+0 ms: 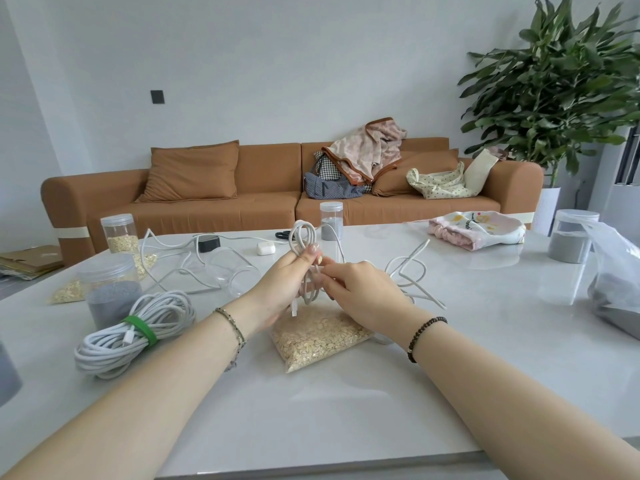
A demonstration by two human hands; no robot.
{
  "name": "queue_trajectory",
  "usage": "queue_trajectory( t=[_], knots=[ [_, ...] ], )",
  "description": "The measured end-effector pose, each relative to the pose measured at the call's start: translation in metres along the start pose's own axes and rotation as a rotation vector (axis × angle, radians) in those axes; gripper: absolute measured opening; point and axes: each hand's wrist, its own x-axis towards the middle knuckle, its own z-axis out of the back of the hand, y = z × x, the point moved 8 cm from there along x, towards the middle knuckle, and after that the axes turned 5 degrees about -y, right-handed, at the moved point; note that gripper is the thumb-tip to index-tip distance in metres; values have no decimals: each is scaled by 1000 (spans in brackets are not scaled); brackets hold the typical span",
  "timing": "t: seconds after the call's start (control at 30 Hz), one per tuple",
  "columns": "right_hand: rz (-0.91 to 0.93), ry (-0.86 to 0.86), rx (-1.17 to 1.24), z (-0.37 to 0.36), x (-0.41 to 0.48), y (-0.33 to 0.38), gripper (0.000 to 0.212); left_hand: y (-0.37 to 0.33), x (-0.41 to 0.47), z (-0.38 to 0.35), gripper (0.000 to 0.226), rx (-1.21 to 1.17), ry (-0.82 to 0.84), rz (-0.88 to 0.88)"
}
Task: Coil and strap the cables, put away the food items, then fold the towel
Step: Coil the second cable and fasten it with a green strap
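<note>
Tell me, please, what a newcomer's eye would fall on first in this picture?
At the centre, the left hand grips a small white cable loop upright above a bag of oats, and the right hand pinches it too. At the near left lies a larger white cable coil bound with a green strap. Behind, a brown sofa lines the wall.
</note>
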Motion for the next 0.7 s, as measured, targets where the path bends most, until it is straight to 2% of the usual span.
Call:
queue_trajectory(
  t=[0.07,0.2,0.33,0.6,0.7],
  knots=[
    [33,1,-28,1,0,5,46,-5,1,2,33,-64,-37,-10],
    [65,-7,-25,2,0,3,48,-12,10,27,27,-447,-150,26],
    [74,-43,-6,4,0,3,45,-9,18,48,32,-720,-260,48],
    [208,-64,-64,10,1,5,44,-6,22,59,41,-902,-308,87],
    [231,-95,-145,12,3,5,46,-5,22,69,46,-1093,-337,125]
  ],
)
